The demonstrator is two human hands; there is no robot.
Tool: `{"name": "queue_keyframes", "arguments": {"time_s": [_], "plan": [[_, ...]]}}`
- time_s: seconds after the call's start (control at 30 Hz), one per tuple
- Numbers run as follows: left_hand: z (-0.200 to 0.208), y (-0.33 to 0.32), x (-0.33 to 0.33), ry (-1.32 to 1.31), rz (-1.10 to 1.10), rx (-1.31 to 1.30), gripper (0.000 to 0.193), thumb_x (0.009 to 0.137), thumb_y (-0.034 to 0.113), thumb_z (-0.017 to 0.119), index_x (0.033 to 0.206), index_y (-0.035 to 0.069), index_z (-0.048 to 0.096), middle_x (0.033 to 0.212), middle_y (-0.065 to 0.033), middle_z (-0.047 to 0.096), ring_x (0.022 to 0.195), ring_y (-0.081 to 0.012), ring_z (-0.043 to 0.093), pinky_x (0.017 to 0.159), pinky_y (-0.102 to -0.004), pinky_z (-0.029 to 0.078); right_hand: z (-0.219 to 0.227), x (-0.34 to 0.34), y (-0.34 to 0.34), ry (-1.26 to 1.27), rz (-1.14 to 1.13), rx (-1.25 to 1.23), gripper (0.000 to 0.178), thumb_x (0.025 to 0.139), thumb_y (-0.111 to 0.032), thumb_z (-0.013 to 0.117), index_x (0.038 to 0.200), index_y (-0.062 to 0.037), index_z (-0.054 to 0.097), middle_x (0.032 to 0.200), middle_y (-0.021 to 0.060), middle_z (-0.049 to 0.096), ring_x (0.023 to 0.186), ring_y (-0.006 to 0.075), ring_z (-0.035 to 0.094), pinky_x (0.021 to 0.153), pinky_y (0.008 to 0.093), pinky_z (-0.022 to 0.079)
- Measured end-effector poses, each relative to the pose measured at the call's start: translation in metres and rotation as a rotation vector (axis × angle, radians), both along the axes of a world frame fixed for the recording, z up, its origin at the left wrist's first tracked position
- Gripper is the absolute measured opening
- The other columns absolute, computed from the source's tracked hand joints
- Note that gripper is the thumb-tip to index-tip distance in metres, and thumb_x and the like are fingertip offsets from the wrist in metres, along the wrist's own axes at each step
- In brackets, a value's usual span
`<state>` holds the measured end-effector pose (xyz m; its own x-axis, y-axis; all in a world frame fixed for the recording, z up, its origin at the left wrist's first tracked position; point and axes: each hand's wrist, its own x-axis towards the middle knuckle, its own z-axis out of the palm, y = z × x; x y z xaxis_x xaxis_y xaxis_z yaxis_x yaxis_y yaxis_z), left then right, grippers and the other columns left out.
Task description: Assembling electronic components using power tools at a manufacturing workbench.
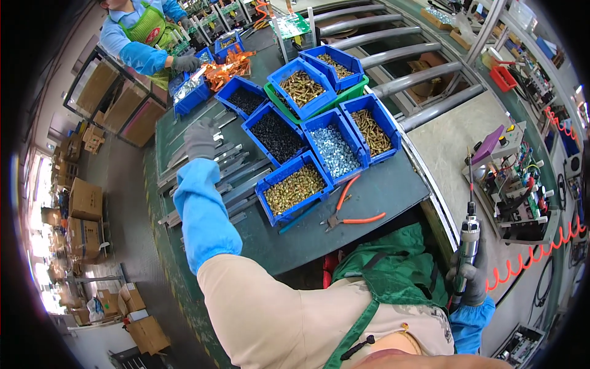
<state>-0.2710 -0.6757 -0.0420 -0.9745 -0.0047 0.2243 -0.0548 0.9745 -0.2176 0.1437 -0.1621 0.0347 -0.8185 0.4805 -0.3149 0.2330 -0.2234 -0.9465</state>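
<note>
My left hand (200, 139), in a grey glove and blue sleeve cover, reaches over the metal strips (230, 161) on the green bench. Its fingers are blurred, so their grip is unclear. In my right hand (473, 281), also gloved, is a silver air screwdriver (470, 237) held upright, bit pointing up. Blue bins stand beside the strips: black screws (276, 132), brass-coloured fasteners (294, 189), silver fasteners (334, 150) and gold-coloured screws (371, 132). Orange-handled pliers (344, 216) lie open near the bench's front edge.
A co-worker in a green apron (150, 29) works at the far left beside copper-coloured parts (230, 69). Metal rollers (424, 80) run at the back right. A device with exposed wiring (519, 184) and a coiled red hose (534, 257) are on the right.
</note>
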Motion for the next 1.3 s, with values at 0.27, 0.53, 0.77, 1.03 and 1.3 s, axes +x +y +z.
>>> {"name": "queue_keyframes", "arguments": {"time_s": [0.27, 0.53, 0.77, 1.03, 1.3], "plan": [[0.069, 0.131, 0.114, 0.005, -0.65, 0.923, 0.025, 0.082, 0.015, 0.07, 0.1, 0.001, 0.061, 0.094, -0.0135, 0.067, 0.083, -0.0235, 0.066, 0.075, -0.0348, 0.051, 0.0, 0.019, 0.006, -0.063, 0.033, -0.025, 0.115, 0.047, -0.02, 0.065, 0.151, -0.0125, 0.018, 0.077, 0.0114, 0.055, 0.06, 0.0184, 0.057, 0.053, 0.0294, 0.052], [0.06, 0.197, 0.126, -0.337, -0.633, 0.819, 0.027, 0.083, 0.018, 0.07, 0.103, 0.002, 0.063, 0.083, -0.0122, 0.066, 0.079, -0.0187, 0.064, 0.074, -0.0322, 0.048, -0.004, 0.049, 0.015, -0.015, 0.014, -0.069, 0.114, 0.048, -0.015, 0.065, 0.151, -0.0131, 0.018, 0.078, 0.0116, 0.055, 0.06, 0.0199, 0.058, 0.051, 0.0295, 0.052], [0.093, 0.197, 0.104, -0.412, -0.576, 1.038, 0.021, 0.084, 0.01, 0.066, 0.101, -0.002, 0.068, 0.09, -0.0077, 0.069, 0.082, -0.013, 0.061, 0.076, -0.0271, 0.048, -0.011, 0.074, 0.025, 0.016, -0.036, -0.061, 0.111, 0.049, -0.007, 0.062, 0.151, -0.0131, 0.019, 0.077, 0.0109, 0.054, 0.061, 0.019, 0.058, 0.049, 0.03, 0.052], [0.165, 0.226, 0.064, -0.581, -0.684, 1.336, 0.021, 0.095, 0.013, 0.049, 0.109, -0.001, 0.053, 0.1, -0.0116, 0.062, 0.089, -0.0196, 0.063, 0.084, -0.0334, 0.053, -0.02, 0.099, 0.037, 0.059, -0.178, -0.087, 0.11, 0.048, -0.006, 0.061, 0.151, -0.0127, 0.021, 0.08, 0.0122, 0.053, 0.063, 0.0195, 0.056, 0.048, 0.0307, 0.053], [0.18, 0.445, 0.135, -0.742, -1.281, 1.77, 0.031, 0.095, 0.011, 0.053, 0.125, 0.002, 0.047, 0.109, -0.0123, 0.059, 0.1, -0.0228, 0.062, 0.09, -0.0412, 0.053, -0.022, 0.107, 0.058, 0.095, -0.286, -0.129, 0.113, 0.05, -0.003, 0.065, 0.152, -0.013, 0.017, 0.081, 0.0135, 0.056, 0.062, 0.0192, 0.057, 0.052, 0.032, 0.053]]}}
